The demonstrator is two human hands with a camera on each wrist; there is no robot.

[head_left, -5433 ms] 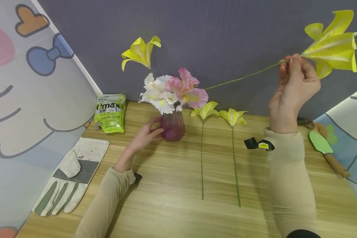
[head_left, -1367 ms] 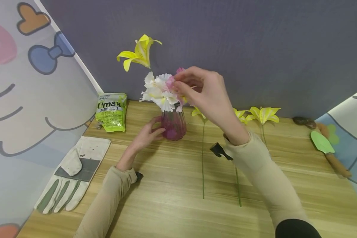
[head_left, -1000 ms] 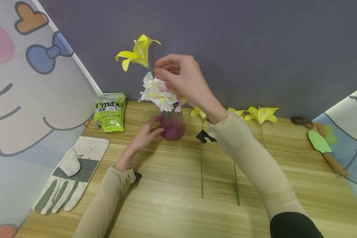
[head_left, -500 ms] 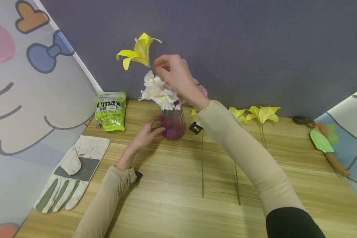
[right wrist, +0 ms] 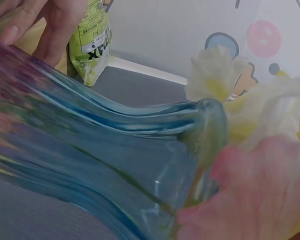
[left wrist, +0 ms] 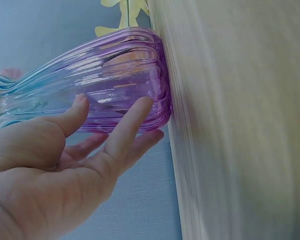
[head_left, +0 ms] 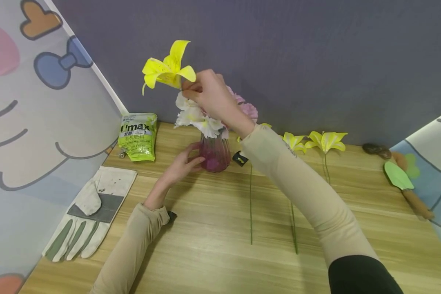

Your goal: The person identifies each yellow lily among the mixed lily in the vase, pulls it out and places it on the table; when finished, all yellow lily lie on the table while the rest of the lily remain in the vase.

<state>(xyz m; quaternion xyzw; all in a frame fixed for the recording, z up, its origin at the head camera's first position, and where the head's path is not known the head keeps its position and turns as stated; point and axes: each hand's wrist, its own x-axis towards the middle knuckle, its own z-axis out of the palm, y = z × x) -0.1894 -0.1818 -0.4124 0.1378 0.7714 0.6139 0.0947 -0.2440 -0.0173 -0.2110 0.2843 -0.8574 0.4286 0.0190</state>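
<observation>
In the head view my right hand (head_left: 214,94) pinches the stem of a yellow lily (head_left: 165,73) just under its bloom. This lily rises above a white flower (head_left: 191,116) and a pink flower (head_left: 248,110) in the ribbed purple glass vase (head_left: 216,153). My left hand (head_left: 178,165) rests against the vase's left side, low down. From the left wrist view, thumb and fingers (left wrist: 126,127) are spread and fairly straight at the purple base of the glass. The right wrist view shows green stems (right wrist: 122,174) through the bluish neck.
Three yellow lilies lie on the wooden table (head_left: 213,245) right of the vase, one bloom (head_left: 327,141) furthest right. A green fertilizer bag (head_left: 137,136) and work glove (head_left: 92,212) are at left. A green trowel (head_left: 398,175) lies far right; a grey wall (head_left: 297,61) stands behind.
My right hand laid the lily it held on the table at right, then crossed to the vase and took hold of the lily there, whose bloom has turned. The left hand stays put.
</observation>
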